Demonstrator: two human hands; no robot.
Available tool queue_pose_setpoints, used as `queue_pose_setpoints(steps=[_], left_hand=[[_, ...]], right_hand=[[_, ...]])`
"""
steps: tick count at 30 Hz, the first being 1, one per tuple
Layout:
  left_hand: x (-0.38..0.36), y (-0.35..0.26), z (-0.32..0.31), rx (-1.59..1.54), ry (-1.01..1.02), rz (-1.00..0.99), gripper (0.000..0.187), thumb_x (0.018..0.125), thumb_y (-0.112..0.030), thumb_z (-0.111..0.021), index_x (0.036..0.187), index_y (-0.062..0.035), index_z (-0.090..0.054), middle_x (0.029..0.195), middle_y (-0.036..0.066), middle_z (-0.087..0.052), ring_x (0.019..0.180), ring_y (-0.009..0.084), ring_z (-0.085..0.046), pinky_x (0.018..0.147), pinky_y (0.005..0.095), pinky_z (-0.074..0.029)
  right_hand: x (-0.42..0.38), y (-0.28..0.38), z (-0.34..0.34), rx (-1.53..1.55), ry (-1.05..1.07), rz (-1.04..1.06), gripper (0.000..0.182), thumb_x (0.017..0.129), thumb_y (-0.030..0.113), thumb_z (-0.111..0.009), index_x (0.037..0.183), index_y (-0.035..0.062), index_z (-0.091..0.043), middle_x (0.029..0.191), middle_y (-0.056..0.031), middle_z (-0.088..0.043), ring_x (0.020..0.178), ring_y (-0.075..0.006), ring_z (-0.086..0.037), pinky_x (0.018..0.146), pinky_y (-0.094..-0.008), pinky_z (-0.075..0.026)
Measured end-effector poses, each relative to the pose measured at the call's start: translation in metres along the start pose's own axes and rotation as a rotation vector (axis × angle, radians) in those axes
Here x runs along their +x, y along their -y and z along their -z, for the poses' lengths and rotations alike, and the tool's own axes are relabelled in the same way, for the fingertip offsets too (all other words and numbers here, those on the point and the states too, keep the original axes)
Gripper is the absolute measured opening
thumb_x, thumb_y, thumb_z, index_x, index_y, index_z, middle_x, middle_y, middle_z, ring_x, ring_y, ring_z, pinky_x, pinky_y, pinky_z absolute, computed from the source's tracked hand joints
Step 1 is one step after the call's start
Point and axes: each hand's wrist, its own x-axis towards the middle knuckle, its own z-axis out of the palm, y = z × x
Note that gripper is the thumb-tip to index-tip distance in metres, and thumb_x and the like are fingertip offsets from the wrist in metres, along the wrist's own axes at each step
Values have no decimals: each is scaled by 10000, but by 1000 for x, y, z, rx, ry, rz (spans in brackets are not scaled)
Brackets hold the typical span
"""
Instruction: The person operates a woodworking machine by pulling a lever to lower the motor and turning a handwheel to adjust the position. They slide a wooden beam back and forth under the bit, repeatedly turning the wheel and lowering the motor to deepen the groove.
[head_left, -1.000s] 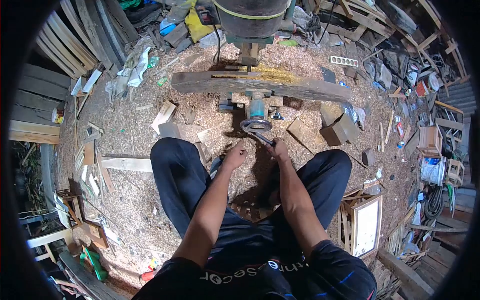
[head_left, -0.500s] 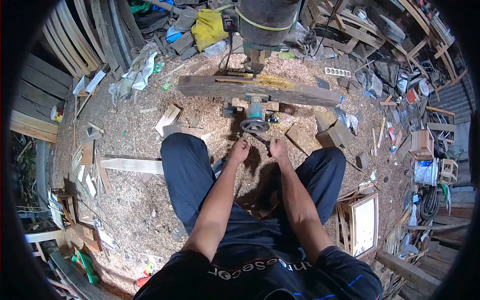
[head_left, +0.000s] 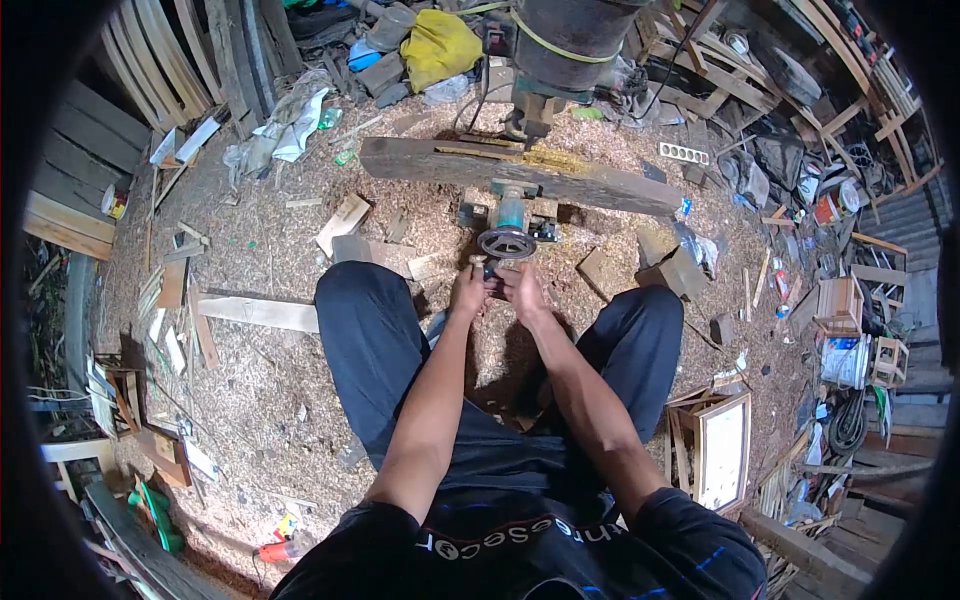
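Both hands meet just below a round handwheel (head_left: 506, 243) on a green machine part (head_left: 510, 211). My left hand (head_left: 470, 291) has its fingers curled near a small dark object, too small to name. Beside it on the right, my right hand (head_left: 522, 290) has its fingers bent round a dark piece, largely covered by the hands. Behind the wheel a long, thick wooden beam (head_left: 400, 162) lies crosswise, with yellowish dust on it. A large dark cylindrical machine body (head_left: 560, 45) hangs above the beam.
Wood shavings cover the floor (head_left: 260, 380). Wood blocks (head_left: 672, 275) lie right of the wheel, and a pale board (head_left: 262, 312) lies to the left. A framed panel (head_left: 722, 455) stands at lower right. A yellow bag (head_left: 440, 48) is at the back.
My right hand has moved left and up against my left hand. The dark tool it held is now mostly hidden. My left hand has shifted slightly left; the view has shifted a little.
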Motion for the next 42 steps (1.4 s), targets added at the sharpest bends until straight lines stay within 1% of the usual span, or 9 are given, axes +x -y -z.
queue_pose_setpoints(steps=[5,10,13,21,24,30,34,37,42], left_hand=[[8,8,26,67,-29,-11,359,959,-325,-558,1157,-33,-624,857,68,-685,702,150,-647,613,263,-510],[2,3,40,51,17,-115,352,903,-289,-662,1154,-42,-651,917,71,-692,768,124,-633,666,261,-512],[18,19,40,-96,73,-175,270,859,-193,-708,1069,-23,-692,915,85,-695,823,146,-637,747,285,-496],[10,17,29,225,-121,-340,256,880,-148,-670,1111,-36,-686,1032,124,-672,918,215,-647,812,303,-498],[9,16,26,214,-172,-418,252,869,-146,-676,1105,-59,-689,1036,137,-662,924,248,-648,812,318,-495],[-15,-15,24,473,-170,-408,291,863,-239,-658,1114,-93,-670,951,159,-686,868,345,-663,746,424,-519],[-17,-20,-4,974,-270,-204,445,901,-418,-540,1074,-10,-571,849,245,-676,771,390,-672,697,522,-526],[-9,-14,-6,990,-329,-198,479,916,-450,-494,1065,4,-529,776,234,-675,716,389,-680,657,513,-545],[2,-1,-11,933,-311,-145,439,931,-416,-485,1069,0,-444,724,226,-673,672,393,-678,619,494,-551]], right_hand=[[36,-33,2,163,215,-26,559,1000,438,-211,1296,-19,-339,1160,-231,-590,1038,-322,-599,936,-428,-457],[30,-25,-4,331,222,-120,653,997,472,-202,917,-56,-577,782,-77,-566,751,-218,-513,877,-405,-437],[23,-10,-9,274,191,-114,703,998,490,-214,971,-97,-601,738,-59,-545,712,-211,-487,858,-397,-429],[36,-21,9,161,328,-84,726,998,580,-183,1335,-20,-412,1142,-250,-623,992,-305,-619,969,-429,-435],[24,-15,-4,191,194,-101,870,977,630,-199,1191,-144,-534,1044,-219,-659,937,-264,-608,963,-389,-430],[8,19,22,-519,203,-49,706,982,569,-361,1138,-67,-625,1060,-182,-669,958,-249,-631,887,-390,-493],[36,-14,60,-821,-45,140,375,942,288,-578,1098,-46,-643,856,-145,-685,820,-187,-646,725,-365,-538],[36,-23,47,-663,-353,308,422,854,331,-664,1061,-36,-648,912,-240,-655,841,-350,-648,784,-405,-499],[4,17,0,-956,-529,945,398,902,169,-618,1238,-22,-521,1088,-219,-569,887,-305,-612,712,-376,-515]])
